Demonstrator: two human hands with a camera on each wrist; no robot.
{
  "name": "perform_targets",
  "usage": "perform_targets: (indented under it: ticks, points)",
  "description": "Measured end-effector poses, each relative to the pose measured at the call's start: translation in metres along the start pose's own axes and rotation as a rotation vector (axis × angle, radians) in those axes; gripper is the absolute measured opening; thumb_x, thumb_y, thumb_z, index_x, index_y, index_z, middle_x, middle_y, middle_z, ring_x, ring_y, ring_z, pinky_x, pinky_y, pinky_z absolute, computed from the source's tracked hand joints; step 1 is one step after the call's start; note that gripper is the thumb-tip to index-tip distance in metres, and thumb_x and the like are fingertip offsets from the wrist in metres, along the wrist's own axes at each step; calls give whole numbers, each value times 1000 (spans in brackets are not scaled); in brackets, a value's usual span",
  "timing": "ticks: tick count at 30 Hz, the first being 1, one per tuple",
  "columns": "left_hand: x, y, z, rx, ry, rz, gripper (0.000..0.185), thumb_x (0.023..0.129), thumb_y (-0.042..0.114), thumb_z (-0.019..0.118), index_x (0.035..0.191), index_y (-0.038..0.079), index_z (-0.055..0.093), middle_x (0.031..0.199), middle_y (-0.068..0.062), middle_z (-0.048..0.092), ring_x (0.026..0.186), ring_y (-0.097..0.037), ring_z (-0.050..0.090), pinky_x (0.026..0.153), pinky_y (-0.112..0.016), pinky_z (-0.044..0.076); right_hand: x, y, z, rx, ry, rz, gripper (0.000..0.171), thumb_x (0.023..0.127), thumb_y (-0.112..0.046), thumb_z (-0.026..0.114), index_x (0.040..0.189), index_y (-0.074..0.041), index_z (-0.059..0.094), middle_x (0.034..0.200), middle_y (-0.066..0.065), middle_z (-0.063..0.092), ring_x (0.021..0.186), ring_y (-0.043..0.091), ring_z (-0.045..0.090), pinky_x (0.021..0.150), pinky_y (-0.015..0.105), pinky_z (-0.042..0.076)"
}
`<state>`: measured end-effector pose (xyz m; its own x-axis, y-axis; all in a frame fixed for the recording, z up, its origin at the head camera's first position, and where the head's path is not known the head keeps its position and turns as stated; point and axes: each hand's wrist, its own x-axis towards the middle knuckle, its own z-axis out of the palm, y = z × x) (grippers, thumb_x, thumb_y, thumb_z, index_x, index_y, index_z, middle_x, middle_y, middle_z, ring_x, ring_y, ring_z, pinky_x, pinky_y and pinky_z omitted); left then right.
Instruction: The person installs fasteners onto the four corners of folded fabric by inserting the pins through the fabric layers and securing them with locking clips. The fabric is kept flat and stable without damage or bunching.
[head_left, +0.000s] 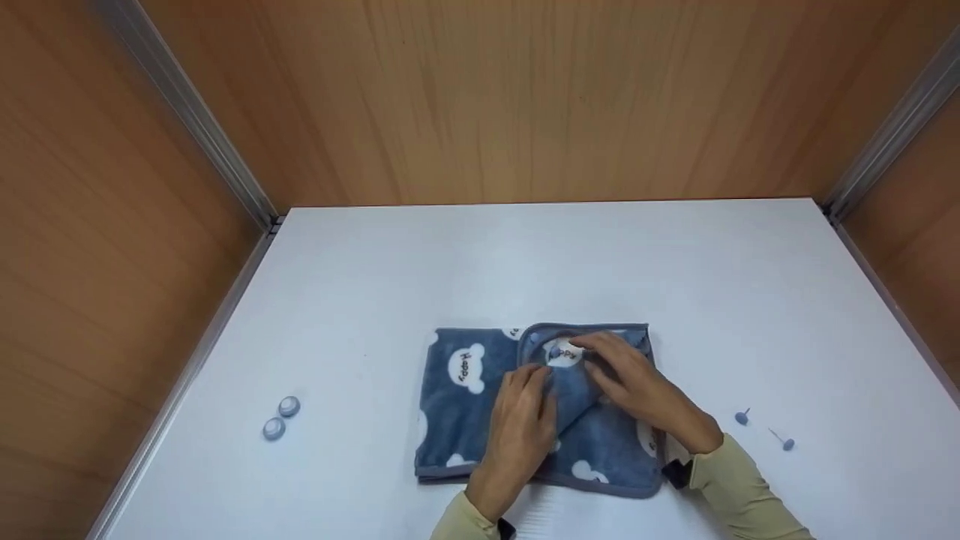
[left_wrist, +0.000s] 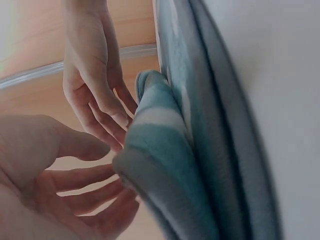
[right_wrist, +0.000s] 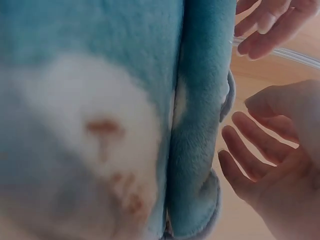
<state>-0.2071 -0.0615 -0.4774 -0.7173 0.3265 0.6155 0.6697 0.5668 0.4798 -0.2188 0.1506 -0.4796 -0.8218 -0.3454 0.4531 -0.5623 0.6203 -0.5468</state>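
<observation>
Blue fleece towel with white bear print (head_left: pixel 465 397) lies folded on white table (head_left: pixel 525 262), near front edge. Left hand (head_left: pixel 517 435) fingers loosely spread on raised fold; right hand (head_left: pixel 637 390) fingers relaxed, spread, on top corner. Two round buttons (head_left: pixel 281 418) left, two blue pins (head_left: pixel 763 430) right.

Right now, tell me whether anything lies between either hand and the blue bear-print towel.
Nothing visible does. The left hand and right hand are already at the raised fold of the blue towel, fingers relaxed against the fleece. The two round buttons and two pins lie off to the sides on the white table.
</observation>
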Motion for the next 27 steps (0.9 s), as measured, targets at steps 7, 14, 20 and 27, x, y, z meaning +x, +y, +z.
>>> perform_targets:
  ticks: [7,14,20,27]
  points:
    - [1,10,2,-67,7,35,24,87,0,79,111,2,72,106,-7,67,92,-19,63,75,-29,55,-8,-1,-8,-19,37,19,37,96,4,67,133,-1,63,132,7,64,123,26,60,95,46,52]
    - [0,19,4,-123,-35,53,20,90,4,79,109,4,73,104,-4,67,95,-16,65,80,-27,55,-18,-4,-14,6,73,32,36,94,7,69,128,-1,66,128,7,65,122,26,61,103,19,44]
    - [-4,27,5,-103,-66,98,21,89,7,81,108,7,74,102,-1,67,94,-13,64,80,-24,54,-29,-9,-19,-7,129,-32,36,89,12,71,124,2,66,124,8,65,118,30,62,104,11,37]
    - [-11,32,2,-69,-143,148,20,88,9,82,106,10,75,100,1,69,91,-12,63,81,-23,53,-43,-16,-24,-2,163,8,37,86,14,73,121,2,68,122,10,67,117,29,62,103,10,38]
